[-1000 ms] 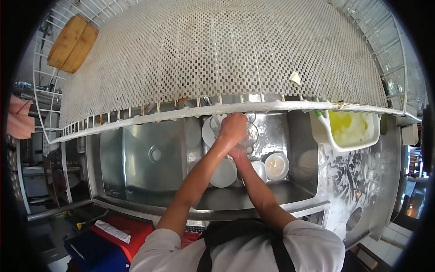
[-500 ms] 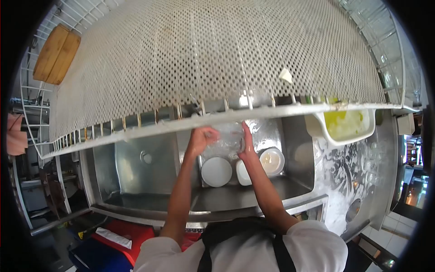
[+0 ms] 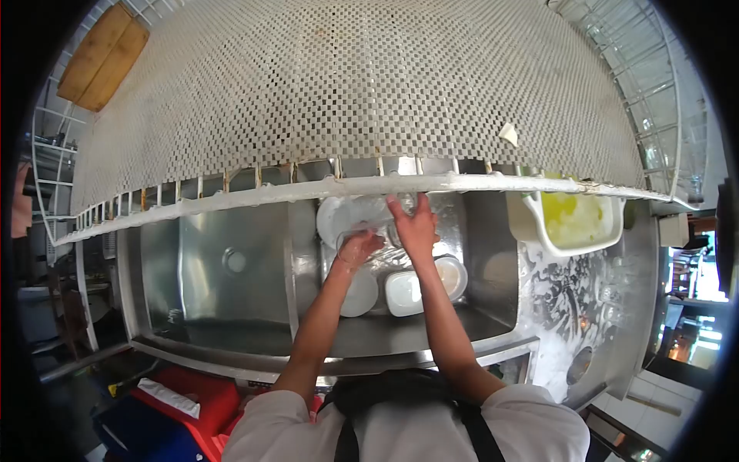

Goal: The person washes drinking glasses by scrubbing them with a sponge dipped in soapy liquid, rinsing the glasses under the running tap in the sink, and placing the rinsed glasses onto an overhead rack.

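Observation:
My left hand (image 3: 360, 248) is over the right-hand sink basin, its fingers curled round a clear glass that is hard to make out. Just right of it my right hand (image 3: 416, 232) has its thumb and forefinger spread, pointing toward the rack's edge; another clear shape between the hands is too faint to name. Below them in the basin lie a round white plate (image 3: 359, 294), a white rectangular dish (image 3: 404, 293) and a round white bowl (image 3: 451, 277). Another white plate (image 3: 331, 221) sits at the upper left, partly behind the glass.
A white wire rack (image 3: 369, 92) with a woven mat overhangs the sinks. Left is a second basin (image 3: 223, 285). A white tub (image 3: 568, 227) of yellow-green soapy liquid stands right, above a foamy counter (image 3: 554, 308). A wooden object (image 3: 104, 58) lies on the rack.
My hands were crossed close together, then moved apart around clear glassware. Now my left hand is lower and my right hand reaches higher, fingers spread. The view has shifted slightly.

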Available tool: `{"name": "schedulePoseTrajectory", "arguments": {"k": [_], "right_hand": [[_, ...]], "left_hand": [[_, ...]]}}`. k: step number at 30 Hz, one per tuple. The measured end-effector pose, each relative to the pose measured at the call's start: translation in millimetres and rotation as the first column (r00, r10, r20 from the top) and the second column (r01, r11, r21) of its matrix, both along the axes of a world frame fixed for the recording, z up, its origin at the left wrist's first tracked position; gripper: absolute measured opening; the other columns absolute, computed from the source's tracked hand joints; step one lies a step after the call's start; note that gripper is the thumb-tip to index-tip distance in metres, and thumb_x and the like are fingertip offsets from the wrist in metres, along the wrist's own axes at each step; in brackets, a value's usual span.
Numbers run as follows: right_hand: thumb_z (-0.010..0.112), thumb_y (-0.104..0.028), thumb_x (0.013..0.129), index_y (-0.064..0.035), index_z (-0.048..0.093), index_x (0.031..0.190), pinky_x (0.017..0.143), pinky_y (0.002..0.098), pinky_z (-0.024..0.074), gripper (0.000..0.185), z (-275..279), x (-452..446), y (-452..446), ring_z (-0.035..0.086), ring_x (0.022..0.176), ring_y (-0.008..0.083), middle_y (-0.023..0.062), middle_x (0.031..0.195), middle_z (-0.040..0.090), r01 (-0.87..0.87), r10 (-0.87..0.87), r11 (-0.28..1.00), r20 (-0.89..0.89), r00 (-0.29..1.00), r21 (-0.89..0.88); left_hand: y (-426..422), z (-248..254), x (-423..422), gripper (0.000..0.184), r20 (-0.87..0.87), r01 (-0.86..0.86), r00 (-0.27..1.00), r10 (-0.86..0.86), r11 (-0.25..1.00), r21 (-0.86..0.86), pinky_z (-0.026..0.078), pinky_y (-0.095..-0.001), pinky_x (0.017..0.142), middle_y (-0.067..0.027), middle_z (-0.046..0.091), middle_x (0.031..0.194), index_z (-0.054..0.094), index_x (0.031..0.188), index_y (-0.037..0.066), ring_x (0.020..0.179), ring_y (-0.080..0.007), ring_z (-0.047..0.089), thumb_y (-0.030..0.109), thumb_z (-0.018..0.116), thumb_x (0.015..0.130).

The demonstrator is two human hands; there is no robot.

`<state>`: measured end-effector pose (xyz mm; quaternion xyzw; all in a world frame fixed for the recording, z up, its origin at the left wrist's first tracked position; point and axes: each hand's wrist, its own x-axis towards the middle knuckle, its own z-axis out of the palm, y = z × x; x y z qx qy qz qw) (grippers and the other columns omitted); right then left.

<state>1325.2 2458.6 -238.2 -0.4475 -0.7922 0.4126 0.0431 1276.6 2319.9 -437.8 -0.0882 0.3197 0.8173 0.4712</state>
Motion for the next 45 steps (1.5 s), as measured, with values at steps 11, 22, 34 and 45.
{"name": "schedulePoseTrajectory", "arguments": {"k": [11, 22, 34, 45], "right_hand": [[0.051, -0.068, 0.082, -0.0083, 0.048, 0.130, 0.084, 0.0510, 0.0439, 0.077, -135.7, -12.0, 32.6, 0.056, 0.103, 0.0295, 0.0113, 0.118, 0.058, -0.097, -0.414, 0.113, -0.135, 0.900, -0.989], [0.041, -0.061, 0.087, -0.0055, 0.046, 0.134, 0.098, 0.0481, 0.0436, 0.073, -149.7, -14.1, -54.2, 0.052, 0.119, 0.0320, 0.0140, 0.131, 0.052, -0.487, -0.607, -0.331, -0.212, 0.766, -0.808], [0.032, -0.058, 0.097, -0.0043, 0.048, 0.134, 0.093, 0.0354, 0.0389, 0.067, 31.0, 23.6, 1.1, 0.054, 0.106, 0.0196, 0.0103, 0.107, 0.061, -0.487, 0.145, 0.576, -0.505, 0.851, -0.656], [0.057, -0.042, 0.092, -0.0012, 0.055, 0.122, 0.074, 0.0370, 0.0549, 0.051, -108.6, 128.0, 17.9, 0.064, 0.094, 0.0212, 0.0129, 0.101, 0.066, -0.106, 0.054, 0.755, -0.099, 0.994, -0.648]], "left_hand": [[0.4, 44.8, -105.3, 0.030, -0.408, 0.264, 0.829, -0.383, 0.910, -0.319, 0.057, -0.0354, 0.078, -0.0147, 0.066, 0.106, 0.065, 0.107, 0.001, 0.082, -0.0257, 0.068, 0.018, 0.068, 0.082], [-22.7, 207.5, -45.6, 0.020, -0.693, -0.393, 0.145, -0.706, 0.602, -0.695, 0.052, -0.0398, 0.073, -0.0185, 0.065, 0.084, 0.071, 0.086, 0.004, 0.079, -0.0353, 0.065, 0.005, 0.067, 0.067], [-71.5, 39.5, 35.2, 0.040, -0.117, -0.311, 0.918, 0.379, 0.872, 0.379, 0.053, -0.0415, 0.084, -0.0173, 0.061, 0.115, 0.057, 0.117, 0.002, 0.099, -0.0307, 0.062, 0.020, 0.067, 0.083], [-233.5, 60.2, 17.2, 0.040, 0.121, -0.716, 0.615, 0.779, 0.487, 0.500, 0.045, -0.0436, 0.098, -0.0117, 0.058, 0.123, 0.052, 0.128, 0.007, 0.113, -0.0275, 0.054, 0.031, 0.049, 0.096]]}}
